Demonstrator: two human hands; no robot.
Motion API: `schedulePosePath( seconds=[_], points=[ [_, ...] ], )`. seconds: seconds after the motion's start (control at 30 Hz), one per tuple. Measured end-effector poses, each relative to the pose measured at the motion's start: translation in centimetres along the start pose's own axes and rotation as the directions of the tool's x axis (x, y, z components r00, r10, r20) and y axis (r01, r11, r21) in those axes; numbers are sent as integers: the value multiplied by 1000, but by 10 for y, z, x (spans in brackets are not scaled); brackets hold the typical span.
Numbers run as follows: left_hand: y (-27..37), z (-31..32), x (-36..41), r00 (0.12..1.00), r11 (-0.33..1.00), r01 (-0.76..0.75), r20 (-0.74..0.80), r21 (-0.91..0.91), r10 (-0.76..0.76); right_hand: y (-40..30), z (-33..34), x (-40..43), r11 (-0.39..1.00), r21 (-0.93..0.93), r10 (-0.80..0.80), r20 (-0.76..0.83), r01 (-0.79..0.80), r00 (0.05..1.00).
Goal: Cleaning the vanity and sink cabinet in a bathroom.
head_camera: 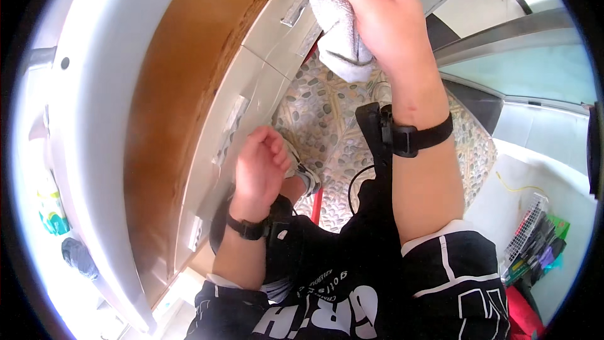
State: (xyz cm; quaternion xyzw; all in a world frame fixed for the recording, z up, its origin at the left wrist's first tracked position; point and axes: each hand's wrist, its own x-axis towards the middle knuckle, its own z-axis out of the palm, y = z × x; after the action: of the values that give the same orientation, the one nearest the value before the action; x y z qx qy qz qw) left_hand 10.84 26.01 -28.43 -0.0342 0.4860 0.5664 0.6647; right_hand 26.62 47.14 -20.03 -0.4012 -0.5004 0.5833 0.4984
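A bunched white cloth (337, 23) is gripped in my right hand (377, 14) at the top of the head view, in front of pale drawer fronts. My left hand (264, 165) hangs lower and further left, its fingers loosely curled with nothing seen in them, near a drawer front (226, 137) with a ridged silver handle. Each wrist wears a black strap. A wide brown wooden surface (174, 118) curves along the left, bordered by a white edge.
A pebble-patterned floor (330, 127) lies below, with a shoe (309, 179) on it. At right stand a glass panel (524, 56) and a white wire basket (526, 233) beside mixed items. A green and white package (52, 212) is at far left.
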Motion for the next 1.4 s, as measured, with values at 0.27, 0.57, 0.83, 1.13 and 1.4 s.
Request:
schedulePosePath(
  seconds=[0.27, 0.57, 0.83, 1.13, 1.4],
  points=[
    [-15, -1, 15, 1000, 998, 11, 19, 67, -12, 25, 9, -8, 806, -532, -325, -34, 258, 945],
    [-24, 5, 16, 999, 993, 48, 4, 107, -49, 28, 30, -15, 691, -663, -379, 6, 287, 925],
    [-31, 12, 9, 997, 984, 83, -11, 156, -82, 29, 29, -7, 636, -695, -413, 60, 335, 909],
    [-34, 9, 9, 996, 985, 88, -9, 147, -88, 36, 40, -18, 570, -711, -565, 24, 411, 825],
    [-35, 3, 10, 996, 976, 87, -33, 198, -82, 35, 44, -20, 609, -698, -498, 33, 377, 867]
  ],
)
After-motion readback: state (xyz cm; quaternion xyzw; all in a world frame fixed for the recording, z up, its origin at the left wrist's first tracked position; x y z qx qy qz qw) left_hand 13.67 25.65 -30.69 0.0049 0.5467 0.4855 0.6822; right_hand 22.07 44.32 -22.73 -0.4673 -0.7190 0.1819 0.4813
